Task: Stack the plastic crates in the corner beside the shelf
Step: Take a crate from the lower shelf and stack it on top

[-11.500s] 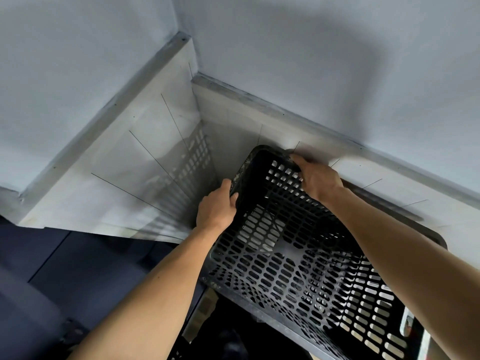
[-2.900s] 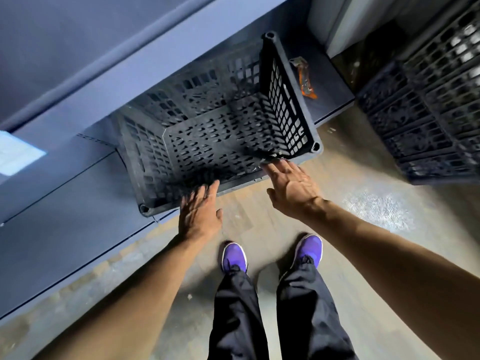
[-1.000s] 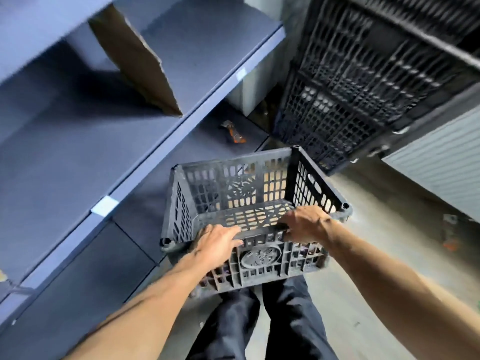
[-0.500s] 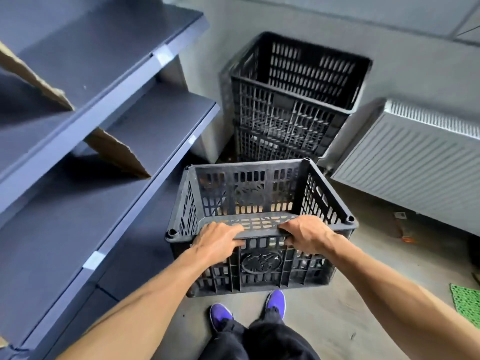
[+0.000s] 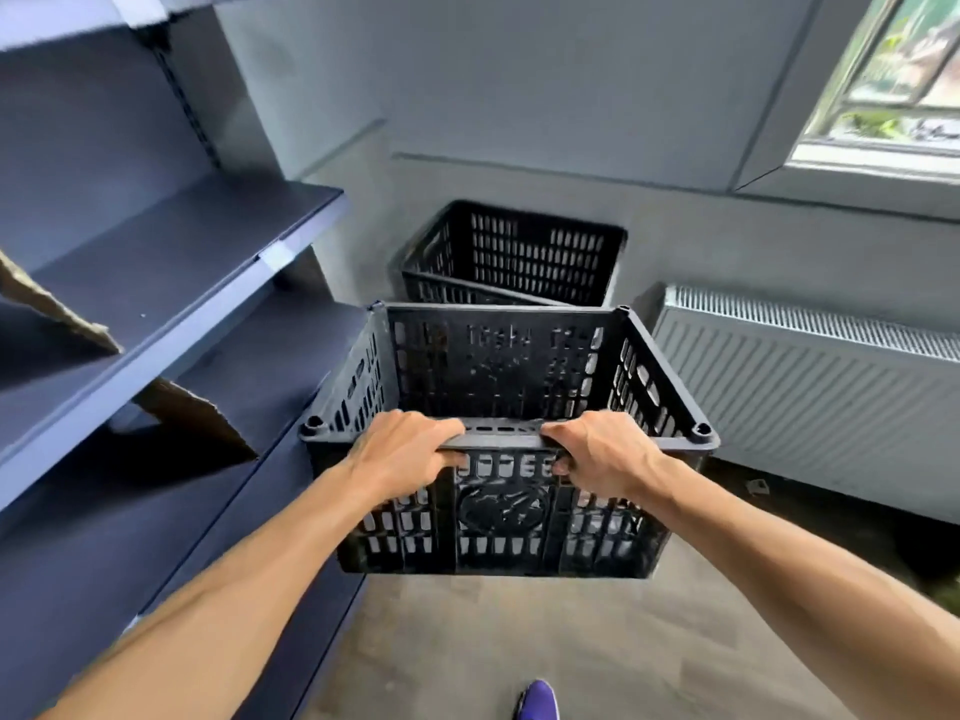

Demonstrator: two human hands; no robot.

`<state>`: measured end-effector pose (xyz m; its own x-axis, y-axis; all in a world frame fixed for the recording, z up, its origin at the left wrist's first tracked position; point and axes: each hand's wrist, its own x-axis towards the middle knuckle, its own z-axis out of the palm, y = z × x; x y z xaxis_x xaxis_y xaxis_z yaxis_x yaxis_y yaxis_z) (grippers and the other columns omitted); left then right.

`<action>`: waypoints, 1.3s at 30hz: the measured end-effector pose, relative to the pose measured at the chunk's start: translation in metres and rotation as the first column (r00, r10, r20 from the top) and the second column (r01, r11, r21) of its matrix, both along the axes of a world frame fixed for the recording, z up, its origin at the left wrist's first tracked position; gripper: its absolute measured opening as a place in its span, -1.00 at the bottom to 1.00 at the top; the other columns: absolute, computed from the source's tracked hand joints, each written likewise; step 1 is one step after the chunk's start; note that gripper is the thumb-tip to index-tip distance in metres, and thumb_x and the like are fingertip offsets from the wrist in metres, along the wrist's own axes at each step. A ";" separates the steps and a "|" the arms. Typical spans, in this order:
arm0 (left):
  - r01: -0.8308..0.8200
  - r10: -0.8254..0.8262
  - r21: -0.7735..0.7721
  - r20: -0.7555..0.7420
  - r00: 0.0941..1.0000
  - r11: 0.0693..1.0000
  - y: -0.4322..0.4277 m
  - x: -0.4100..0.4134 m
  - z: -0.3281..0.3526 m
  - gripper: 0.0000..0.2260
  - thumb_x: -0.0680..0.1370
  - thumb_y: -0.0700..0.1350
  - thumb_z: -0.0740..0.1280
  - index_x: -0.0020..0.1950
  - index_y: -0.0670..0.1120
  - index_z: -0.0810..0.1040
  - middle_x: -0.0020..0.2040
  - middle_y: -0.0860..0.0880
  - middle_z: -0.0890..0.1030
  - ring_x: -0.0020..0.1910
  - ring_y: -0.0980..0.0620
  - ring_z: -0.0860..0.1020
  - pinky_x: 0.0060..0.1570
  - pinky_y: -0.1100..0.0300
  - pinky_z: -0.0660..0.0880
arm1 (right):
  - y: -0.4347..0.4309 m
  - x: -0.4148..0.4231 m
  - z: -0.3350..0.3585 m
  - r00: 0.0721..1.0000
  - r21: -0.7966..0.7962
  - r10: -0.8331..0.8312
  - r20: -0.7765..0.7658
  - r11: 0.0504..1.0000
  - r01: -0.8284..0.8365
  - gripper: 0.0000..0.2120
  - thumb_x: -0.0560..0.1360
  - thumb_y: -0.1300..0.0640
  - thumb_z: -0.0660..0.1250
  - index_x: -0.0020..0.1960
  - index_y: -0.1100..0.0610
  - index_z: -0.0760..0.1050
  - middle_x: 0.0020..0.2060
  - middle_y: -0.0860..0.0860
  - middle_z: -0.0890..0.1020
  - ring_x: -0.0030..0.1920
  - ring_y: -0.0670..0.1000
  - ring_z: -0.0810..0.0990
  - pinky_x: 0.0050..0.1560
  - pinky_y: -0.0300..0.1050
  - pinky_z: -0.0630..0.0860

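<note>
Lifted off the shelf (image 5: pixel 171 283), our crate (image 5: pixel 509 444), both hands clamped on its rim, now faces the corner stack (image 5: pixel 519 252) at 12 o'clock.

Crate (image 5: pixel 509 444) higher, nearer corner stack (image 5: pixel 514 257).

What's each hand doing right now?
Left hand: closed on the near rim of the black crate.
Right hand: closed on the same rim, crate held off the floor.
</note>
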<state>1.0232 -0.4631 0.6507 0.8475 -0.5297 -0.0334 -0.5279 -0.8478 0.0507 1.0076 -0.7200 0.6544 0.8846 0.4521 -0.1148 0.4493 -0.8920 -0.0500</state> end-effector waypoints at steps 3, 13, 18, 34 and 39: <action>0.016 -0.017 0.009 0.086 0.996 1.000 -0.003 0.007 0.025 -0.72 0.60 0.19 0.21 0.04 0.00 0.48 -0.29 0.00 0.61 -0.23 -0.08 0.59 -0.22 0.06 0.51 | -0.004 0.002 0.022 0.997 0.004 -0.001 0.074 1.000 0.001 -0.75 0.54 0.04 0.32 0.20 0.02 0.46 -0.11 0.02 0.69 -0.11 0.12 0.66 -0.17 -0.04 0.57; 0.092 -0.075 -0.041 0.313 0.947 0.995 -0.004 0.042 0.098 -0.73 0.58 0.21 0.24 -0.01 0.01 0.44 -0.29 0.01 0.62 -0.27 -0.07 0.60 -0.25 0.07 0.50 | -0.011 0.025 0.102 0.957 0.009 -0.017 0.288 1.000 0.015 -0.74 0.54 0.05 0.28 0.22 0.00 0.46 -0.13 -0.01 0.68 -0.08 0.12 0.65 -0.24 -0.08 0.46; 0.169 -0.128 -0.059 0.427 0.895 0.984 0.004 0.074 0.110 -0.67 0.55 0.26 0.22 -0.09 -0.01 0.41 -0.37 0.02 0.59 -0.38 -0.04 0.58 -0.33 0.07 0.53 | -0.004 0.043 0.117 0.929 -0.005 -0.050 0.366 0.998 0.056 -0.77 0.53 0.08 0.26 0.19 0.02 0.44 -0.16 0.02 0.68 -0.13 0.14 0.66 -0.20 -0.04 0.56; 0.390 -0.306 -0.037 0.553 0.775 0.920 0.051 0.261 0.112 -0.66 0.55 0.25 0.24 0.07 0.01 0.53 -0.30 0.06 0.62 -0.36 0.04 0.61 -0.37 0.11 0.55 | 0.057 0.170 0.116 0.876 -0.017 -0.253 0.412 0.959 0.285 -0.68 0.57 0.03 0.29 0.30 0.03 0.38 -0.18 -0.01 0.69 -0.18 0.08 0.68 -0.17 -0.02 0.62; 0.443 -0.327 -0.063 0.584 0.743 0.894 0.050 0.303 0.111 -0.69 0.54 0.22 0.28 -0.02 -0.02 0.52 -0.35 0.07 0.57 -0.43 0.05 0.58 -0.44 0.13 0.53 | 0.062 0.202 0.119 0.865 -0.020 -0.290 0.409 0.945 0.326 -0.72 0.58 0.04 0.28 0.26 0.04 0.36 -0.18 0.01 0.68 -0.16 0.08 0.67 -0.12 0.02 0.61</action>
<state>1.3264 -0.4127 0.7614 0.4117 -0.7612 0.5011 -0.7936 -0.5697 -0.2135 1.2092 -0.6575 0.7731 0.9565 0.1538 0.2477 0.1173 -0.9808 0.1561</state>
